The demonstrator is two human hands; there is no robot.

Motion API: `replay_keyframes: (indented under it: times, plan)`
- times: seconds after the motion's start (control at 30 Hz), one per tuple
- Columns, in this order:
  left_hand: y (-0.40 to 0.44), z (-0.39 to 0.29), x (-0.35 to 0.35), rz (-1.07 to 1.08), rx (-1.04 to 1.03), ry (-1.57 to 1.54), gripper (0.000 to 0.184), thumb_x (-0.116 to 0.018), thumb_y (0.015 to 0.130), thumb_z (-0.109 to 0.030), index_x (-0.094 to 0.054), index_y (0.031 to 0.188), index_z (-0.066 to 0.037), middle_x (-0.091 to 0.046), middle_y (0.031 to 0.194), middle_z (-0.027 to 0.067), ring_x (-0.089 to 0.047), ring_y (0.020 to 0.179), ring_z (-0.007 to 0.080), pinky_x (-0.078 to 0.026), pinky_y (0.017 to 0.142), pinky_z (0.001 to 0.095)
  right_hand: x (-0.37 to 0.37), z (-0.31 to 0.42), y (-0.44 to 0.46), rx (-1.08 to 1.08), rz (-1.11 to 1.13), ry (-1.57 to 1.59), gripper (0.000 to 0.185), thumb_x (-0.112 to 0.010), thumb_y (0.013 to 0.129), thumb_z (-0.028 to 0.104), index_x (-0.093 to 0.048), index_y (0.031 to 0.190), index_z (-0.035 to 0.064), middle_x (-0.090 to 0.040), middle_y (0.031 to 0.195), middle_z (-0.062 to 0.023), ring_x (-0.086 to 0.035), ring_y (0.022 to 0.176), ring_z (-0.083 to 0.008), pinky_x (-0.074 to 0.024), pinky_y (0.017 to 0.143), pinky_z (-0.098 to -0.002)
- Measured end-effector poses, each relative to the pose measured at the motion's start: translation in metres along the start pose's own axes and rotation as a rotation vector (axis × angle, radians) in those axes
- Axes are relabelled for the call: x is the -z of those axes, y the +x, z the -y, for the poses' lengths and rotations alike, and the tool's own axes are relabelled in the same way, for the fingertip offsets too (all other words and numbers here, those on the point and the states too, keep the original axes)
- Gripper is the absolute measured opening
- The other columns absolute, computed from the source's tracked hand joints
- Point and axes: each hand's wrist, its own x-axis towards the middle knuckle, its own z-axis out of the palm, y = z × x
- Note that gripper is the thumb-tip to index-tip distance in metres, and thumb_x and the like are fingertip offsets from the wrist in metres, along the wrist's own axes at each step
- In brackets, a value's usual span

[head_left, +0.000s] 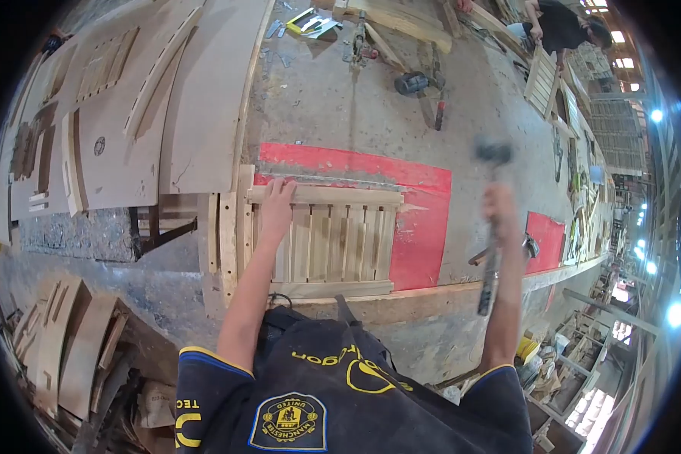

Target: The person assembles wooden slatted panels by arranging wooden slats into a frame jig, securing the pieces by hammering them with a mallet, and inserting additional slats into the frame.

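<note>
So the panel (pixel 336 246) lies under left hand (pixel 278 198), apart from right hand (pixel 499 203).

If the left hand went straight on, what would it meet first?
Probably the red strip just beyond the wooden rail that the left hand rests on, though its height over the strip is unclear.

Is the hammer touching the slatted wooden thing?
Apart. The head view shows a red patch plainly between the hammer and the slatted wooden panel.
</note>
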Motion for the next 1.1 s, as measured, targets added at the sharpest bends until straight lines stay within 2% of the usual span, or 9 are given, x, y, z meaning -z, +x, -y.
replay_keyframes:
  times: [0.13, 0.2, 0.27, 0.37, 0.67, 0.8, 0.83, 0.93, 1.1]
  plan:
    - [-0.002, -0.003, 0.0, -0.011, 0.002, -0.016, 0.041, -0.049, 0.076, 0.008, -0.058, 0.114, -0.006, -0.054, 0.114, 0.0138, -0.047, 0.116, 0.0342, -0.043, 0.097, 0.0432, 0.003, 0.146, 0.031, 0.451, -0.141, 0.25, 0.024, -0.049, 0.094, 0.02, -0.047, 0.072, 0.0121, -0.044, 0.055, 0.002, -0.043, 0.043, -0.0081, -0.0365, 0.039, -0.0248]
    - [-0.005, -0.009, -0.002, -0.023, 0.018, 0.033, 0.037, -0.052, 0.079, 0.003, -0.059, 0.113, -0.008, -0.054, 0.115, 0.0129, -0.048, 0.116, 0.0344, -0.045, 0.096, 0.0425, -0.025, 0.097, 0.076, 0.936, -0.593, -0.344, 0.025, -0.052, 0.093, 0.024, -0.047, 0.073, 0.0103, -0.047, 0.06, -0.0012, -0.047, 0.049, -0.014, -0.0376, 0.045, -0.0276]
    - [0.004, -0.003, 0.003, -0.024, 0.017, 0.066, 0.034, -0.053, 0.08, 0.001, -0.059, 0.113, -0.008, -0.054, 0.116, 0.0125, -0.048, 0.115, 0.0344, -0.045, 0.096, 0.0422, -0.094, -0.017, 0.08, 0.742, -0.585, 0.091, 0.019, -0.053, 0.092, 0.019, -0.05, 0.078, 0.0074, -0.054, 0.068, -0.0052, -0.054, 0.061, -0.0178, -0.0428, 0.057, -0.0322]
    - [-0.006, -0.012, 0.001, -0.014, 0.024, 0.052, 0.036, -0.053, 0.08, -0.001, -0.058, 0.115, -0.007, -0.052, 0.118, 0.0134, -0.047, 0.118, 0.0344, -0.045, 0.096, 0.0421, -0.109, -0.095, -0.015, -0.035, 0.51, -0.852, 0.038, -0.063, 0.079, 0.02, -0.06, 0.113, 0.003, -0.064, 0.092, -0.011, -0.059, 0.082, -0.0187, -0.0501, 0.068, -0.0326]
    - [-0.009, -0.006, -0.001, -0.026, 0.017, 0.087, 0.04, -0.054, 0.078, 0.0, -0.056, 0.119, -0.005, -0.052, 0.123, 0.0148, -0.045, 0.123, 0.0353, -0.041, 0.103, 0.0432, -0.045, 0.251, -0.03, 0.504, -0.287, -0.442, 0.019, -0.061, 0.091, 0.026, -0.06, 0.095, 0.007, -0.051, 0.067, 0.0015, -0.046, 0.052, -0.0063, -0.0382, 0.046, -0.0247]
    - [-0.017, 0.005, 0.001, -0.078, -0.035, 0.047, 0.04, -0.054, 0.077, 0.004, -0.057, 0.117, -0.003, -0.055, 0.118, 0.0139, -0.049, 0.119, 0.0337, -0.042, 0.102, 0.0417, -0.104, 0.145, 0.066, 0.977, -0.541, -0.299, 0.02, -0.06, 0.092, 0.027, -0.06, 0.095, 0.0069, -0.051, 0.068, 0.0012, -0.047, 0.055, -0.0067, -0.0393, 0.049, -0.0247]
    - [-0.014, 0.005, 0.006, -0.056, -0.048, 0.058, 0.04, -0.055, 0.077, 0.004, -0.057, 0.117, -0.003, -0.055, 0.117, 0.0138, -0.049, 0.118, 0.0336, -0.041, 0.103, 0.0417, -0.136, 0.07, 0.072, 0.904, -0.489, -0.343, 0.02, -0.06, 0.092, 0.027, -0.059, 0.094, 0.0069, -0.052, 0.069, 0.0011, -0.048, 0.056, -0.0068, -0.0396, 0.049, -0.0247]
    - [-0.009, 0.007, 0.011, -0.01, -0.036, 0.019, 0.039, -0.056, 0.077, -0.001, -0.057, 0.116, -0.002, -0.056, 0.116, 0.0144, -0.05, 0.117, 0.033, -0.039, 0.104, 0.0417, -0.185, -0.065, -0.014, 0.18, 0.605, -0.977, 0.021, -0.059, 0.093, 0.028, -0.059, 0.094, 0.0068, -0.052, 0.07, 0.0009, -0.049, 0.058, -0.0071, -0.0404, 0.051, -0.0247]
    - [-0.017, 0.007, 0.001, -0.102, -0.037, 0.104, 0.037, -0.057, 0.08, -0.011, -0.056, 0.116, 0.0, -0.055, 0.116, 0.0144, -0.05, 0.117, 0.0341, -0.037, 0.104, 0.0451, -0.102, 0.105, -0.031, 0.154, 0.427, -0.75, 0.023, -0.058, 0.094, 0.029, -0.059, 0.094, 0.0067, -0.053, 0.072, 0.0005, -0.051, 0.062, -0.0076, -0.0417, 0.054, -0.0247]
